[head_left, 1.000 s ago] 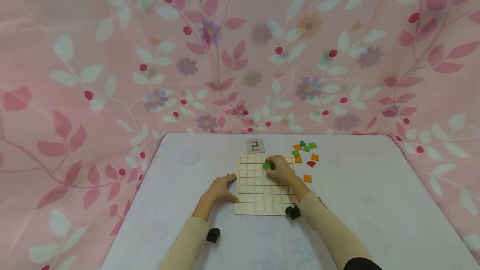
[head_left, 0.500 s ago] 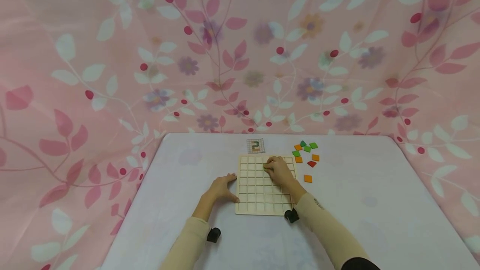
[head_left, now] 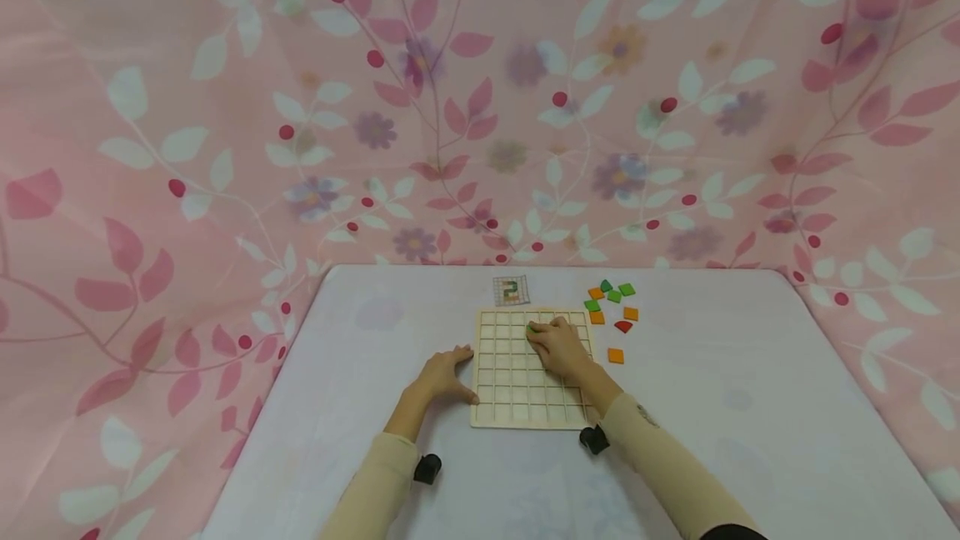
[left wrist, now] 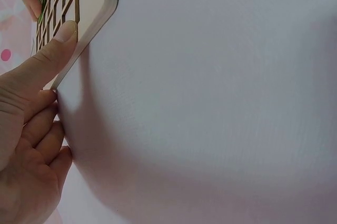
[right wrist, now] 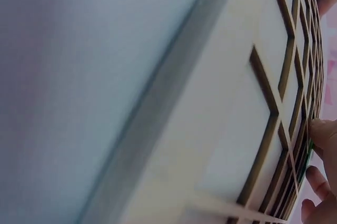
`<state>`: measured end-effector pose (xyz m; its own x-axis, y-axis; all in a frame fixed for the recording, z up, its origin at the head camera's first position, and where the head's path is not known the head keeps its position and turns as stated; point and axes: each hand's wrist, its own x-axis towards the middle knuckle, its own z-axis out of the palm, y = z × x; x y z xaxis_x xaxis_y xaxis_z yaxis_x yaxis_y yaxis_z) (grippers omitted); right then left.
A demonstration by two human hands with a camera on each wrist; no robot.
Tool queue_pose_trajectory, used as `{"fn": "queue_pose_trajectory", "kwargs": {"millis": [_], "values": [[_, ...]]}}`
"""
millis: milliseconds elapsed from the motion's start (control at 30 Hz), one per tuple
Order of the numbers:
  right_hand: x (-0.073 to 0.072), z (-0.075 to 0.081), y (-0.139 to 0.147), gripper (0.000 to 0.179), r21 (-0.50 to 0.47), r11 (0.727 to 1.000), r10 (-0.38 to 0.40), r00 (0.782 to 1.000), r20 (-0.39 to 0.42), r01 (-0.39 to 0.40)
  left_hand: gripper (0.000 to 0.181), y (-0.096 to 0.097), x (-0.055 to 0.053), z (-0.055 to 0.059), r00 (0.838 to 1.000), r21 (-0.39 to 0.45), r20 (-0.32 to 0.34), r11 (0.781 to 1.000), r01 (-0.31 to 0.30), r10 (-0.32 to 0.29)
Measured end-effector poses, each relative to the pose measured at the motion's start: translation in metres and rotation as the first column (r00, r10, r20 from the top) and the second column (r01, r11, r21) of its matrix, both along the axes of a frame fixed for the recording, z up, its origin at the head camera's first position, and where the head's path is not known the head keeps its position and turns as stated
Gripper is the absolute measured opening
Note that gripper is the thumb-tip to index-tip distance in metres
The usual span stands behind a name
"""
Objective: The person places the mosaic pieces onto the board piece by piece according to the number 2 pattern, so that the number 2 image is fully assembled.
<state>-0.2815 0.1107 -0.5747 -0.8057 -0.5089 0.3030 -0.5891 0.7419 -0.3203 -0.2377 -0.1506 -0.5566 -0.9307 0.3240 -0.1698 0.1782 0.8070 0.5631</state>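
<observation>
A pale wooden board with a square grid (head_left: 512,396) lies flat on the table. My right hand (head_left: 561,348) is over its upper part, thumb and fingertips pinching a small green tile (head_left: 532,328) at the grid; most of the tile is hidden. In the right wrist view a sliver of the green tile (right wrist: 308,153) shows between thumb and finger. My left hand (head_left: 440,377) rests at the board's left edge, thumb and fingers spread apart. Seen from the left wrist, the thumb (left wrist: 50,58) lies on the board's rim and the other fingers touch its side.
Right of the board lie loose tiles: several green and orange ones, such as an orange square (head_left: 616,356), and a red quarter-round piece (head_left: 623,327). A small card with a gridded picture (head_left: 511,291) lies behind the board. A floral cloth (head_left: 480,107) hangs behind the white table (head_left: 720,407).
My right hand, with the green tile showing above the board a second ago, has come down onto the grid and shifted slightly at the same spot. My left hand has not moved.
</observation>
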Motion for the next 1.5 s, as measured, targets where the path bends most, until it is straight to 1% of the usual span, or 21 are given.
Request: {"fn": "queue_pose_trajectory", "kwargs": {"millis": [100, 133, 200, 267, 333, 367, 433, 533, 633, 700, 767, 867, 967, 1067, 1133, 1167, 1267, 1333, 1367, 1433, 1500], "values": [[0.005, 0.001, 0.006, 0.023, -0.042, 0.999, 0.02, 1.0, -0.008, -0.021, 0.089, 0.001, 0.0, 0.001, 1.0, 0.005, 0.004, 1.0, -0.002, 0.002], [0.007, 0.0, 0.008, 0.022, -0.084, 0.996, 0.023, 1.0, -0.014, -0.024, 0.089, 0.001, 0.0, 0.002, 1.0, 0.007, 0.006, 1.0, -0.004, 0.004], [0.007, -0.003, 0.015, 0.022, -0.163, 0.986, 0.008, 0.998, -0.058, -0.017, 0.09, 0.001, 0.001, 0.003, 1.0, 0.009, 0.018, 1.0, -0.006, 0.005], [0.005, -0.006, 0.024, 0.021, -0.255, 0.967, -0.043, 0.993, -0.111, 0.014, 0.09, 0.002, 0.001, 0.004, 1.0, 0.011, 0.023, 1.0, -0.007, 0.007], [0.0, -0.009, 0.035, 0.021, -0.335, 0.94, -0.123, 0.982, -0.141, 0.07, 0.089, 0.002, 0.001, 0.004, 1.0, 0.013, 0.027, 1.0, -0.006, 0.006], [-0.002, -0.009, 0.041, 0.022, -0.355, 0.928, -0.17, 0.975, -0.143, 0.109, 0.089, 0.002, 0.001, 0.005, 1.0, 0.011, 0.025, 1.0, -0.005, 0.005], [-0.007, -0.009, 0.055, 0.022, -0.384, 0.901, -0.253, 0.963, -0.094, 0.2, 0.089, 0.002, 0.0, 0.005, 1.0, 0.008, 0.022, 1.0, -0.009, 0.008], [-0.013, -0.008, 0.074, 0.024, -0.355, 0.884, -0.321, 0.947, 0.01, 0.303, 0.089, 0.002, 0.001, 0.007, 1.0, 0.005, 0.021, 1.0, -0.011, 0.011], [-0.02, -0.012, 0.088, 0.026, -0.345, 0.883, -0.315, 0.947, 0.065, 0.317, 0.089, 0.001, 0.002, 0.007, 1.0, 0.002, 0.024, 1.0, -0.014, 0.014], [-0.024, -0.015, 0.092, 0.027, -0.333, 0.884, -0.32, 0.944, 0.079, 0.327, 0.089, 0.0, 0.002, 0.008, 1.0, 0.002, 0.025, 1.0, -0.014, 0.014], [-0.027, -0.016, 0.092, 0.025, -0.304, 0.892, -0.33, 0.942, 0.066, 0.334, 0.089, 0.0, 0.002, 0.007, 1.0, 0.0, 0.023, 1.0, -0.015, 0.015], [-0.029, -0.012, 0.088, 0.026, -0.208, 0.907, -0.364, 0.93, 0.056, 0.367, 0.089, 0.0, 0.001, 0.006, 0.999, -0.004, 0.03, 1.0, -0.02, 0.02], [-0.029, -0.007, 0.084, 0.027, -0.128, 0.915, -0.382, 0.923, 0.041, 0.384, 0.09, -0.001, 0.0, 0.005, 0.999, -0.011, 0.034, 1.0, -0.022, 0.022], [-0.028, -0.002, 0.081, 0.03, -0.082, 0.911, -0.399, 0.913, 0.081, 0.405, 0.09, 0.0, 0.0, 0.004, 0.999, -0.01, 0.042, 1.0, -0.028, 0.028], [-0.027, 0.001, 0.08, 0.033, -0.053, 0.903, -0.418, 0.899, 0.13, 0.427, 0.09, 0.0, 0.001, 0.004, 0.999, -0.009, 0.04, 1.0, -0.026, 0.026], [-0.027, 0.003, 0.08, 0.035, -0.041, 0.895, -0.433, 0.887, 0.161, 0.444, 0.09, 0.0, 0.001, 0.004, 0.999, -0.009, 0.039, 1.0, -0.024, 0.024], [-0.027, 0.006, 0.081, 0.04, -0.009, 0.865, -0.483, 0.839, 0.25, 0.501, 0.09, 0.0, 0.001, 0.004, 0.999, -0.008, 0.035, 1.0, -0.015, 0.015], [-0.028, 0.007, 0.082, 0.041, -0.006, 0.846, -0.507, 0.808, 0.301, 0.533, 0.09, 0.001, 0.001, 0.004, 0.999, -0.004, 0.035, 1.0, -0.011, 0.011], [-0.029, 0.008, 0.083, 0.041, -0.011, 0.841, -0.511, 0.799, 0.316, 0.542, 0.09, 0.001, 0.001, 0.004, 0.999, -0.002, 0.035, 1.0, -0.012, 0.012], [-0.03, 0.009, 0.084, 0.039, -0.025, 0.833, -0.514, 0.79, 0.334, 0.552, 0.09, 0.001, 0.001, 0.003, 0.999, -0.001, 0.034, 1.0, -0.013, 0.013], [-0.03, 0.009, 0.085, 0.038, -0.049, 0.831, -0.506, 0.791, 0.343, 0.553, 0.089, 0.002, 0.001, 0.003, 0.999, 0.003, 0.034, 1.0, -0.017, 0.017]]}}
